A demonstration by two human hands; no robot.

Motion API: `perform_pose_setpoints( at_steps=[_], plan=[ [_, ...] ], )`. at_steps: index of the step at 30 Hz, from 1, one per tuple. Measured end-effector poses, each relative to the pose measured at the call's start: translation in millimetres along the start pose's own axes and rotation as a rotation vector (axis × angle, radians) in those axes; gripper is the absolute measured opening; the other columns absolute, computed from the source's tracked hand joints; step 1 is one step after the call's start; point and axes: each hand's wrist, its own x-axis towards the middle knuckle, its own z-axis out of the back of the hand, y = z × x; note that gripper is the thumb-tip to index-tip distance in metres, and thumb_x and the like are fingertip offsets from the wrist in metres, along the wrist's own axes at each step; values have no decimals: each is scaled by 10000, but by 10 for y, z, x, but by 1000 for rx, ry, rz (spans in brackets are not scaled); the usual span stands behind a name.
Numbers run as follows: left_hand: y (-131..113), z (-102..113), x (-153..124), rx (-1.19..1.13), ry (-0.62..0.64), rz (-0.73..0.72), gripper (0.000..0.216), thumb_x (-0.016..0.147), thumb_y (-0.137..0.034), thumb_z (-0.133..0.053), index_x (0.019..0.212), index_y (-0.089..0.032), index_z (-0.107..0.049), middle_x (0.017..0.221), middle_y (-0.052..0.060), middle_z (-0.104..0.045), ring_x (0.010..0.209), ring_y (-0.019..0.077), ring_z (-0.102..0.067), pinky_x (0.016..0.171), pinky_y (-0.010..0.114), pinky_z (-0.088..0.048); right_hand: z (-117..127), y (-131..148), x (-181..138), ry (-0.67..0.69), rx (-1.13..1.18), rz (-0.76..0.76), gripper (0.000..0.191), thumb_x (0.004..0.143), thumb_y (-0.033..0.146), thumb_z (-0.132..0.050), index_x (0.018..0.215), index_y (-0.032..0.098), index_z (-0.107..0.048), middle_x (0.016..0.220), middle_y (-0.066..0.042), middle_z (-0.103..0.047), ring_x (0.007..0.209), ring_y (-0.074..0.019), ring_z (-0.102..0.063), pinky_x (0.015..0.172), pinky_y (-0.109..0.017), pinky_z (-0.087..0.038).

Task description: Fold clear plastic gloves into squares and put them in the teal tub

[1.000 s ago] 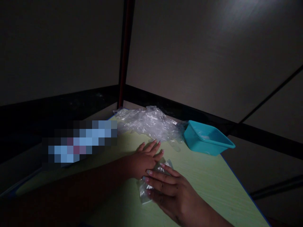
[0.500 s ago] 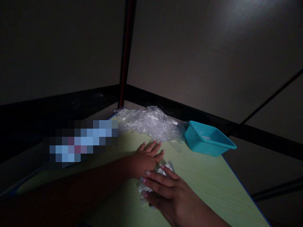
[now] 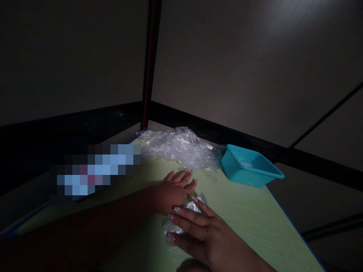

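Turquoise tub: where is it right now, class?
In the head view, the turquoise tub sits right of the plastic pile, by the right edge of the green table.

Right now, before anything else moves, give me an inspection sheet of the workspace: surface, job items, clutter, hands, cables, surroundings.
Surface: pale green table with blue edging, dimly lit.
Job items: crumpled clear plastic piece, partly hidden under the right hand.
Clutter: heap of clear plastic at the far end; turquoise bin beside it by the right edge, a pale patch inside unidentifiable; pixelated patch at left, contents unreadable.
Hands: left hand spread palm down beside the plastic piece; right hand's fingers extended over it.
Cables: nothing seen.
Surroundings: grey wall panels meeting at a dark corner strip.
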Motion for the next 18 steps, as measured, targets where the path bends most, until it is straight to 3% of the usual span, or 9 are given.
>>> perform_pose_setpoints(
  at_steps=[6, 11, 18],
  plan=[
    [30, -9, 20, -20, -2, 13, 786, 802, -445, -471, 1412, -258, -12, 1472, 96, 105, 1327, 320, 91, 1028, 540, -102, -73, -16, -31, 28, -60, 0, 479, 914, 420, -349, 1362, 260, -295, 1445, -5, -208, 1341, -160, -100, 1095, -378, 49],
    [1, 94, -23, -37, 25, 6, 859, 756, -454, -524, 1413, -239, -15, 1470, 120, 95, 1327, 330, 81, 1026, 538, -115, -69, -16, -30, 17, -38, 0, 507, 897, 461, -365, 1357, 254, -310, 1447, -17, -207, 1340, -173, -115, 1099, -385, 6],
    [-5, 170, -35, -82, 12, 2, 803, 771, -432, -507, 1412, -229, -67, 1479, 132, 13, 1330, 333, 52, 1019, 533, -149, -108, -26, -62, 12, -12, -8, 558, 867, 513, -393, 1364, 279, -295, 1454, -31, -182, 1336, -197, -145, 1098, -394, -34]
  ],
)
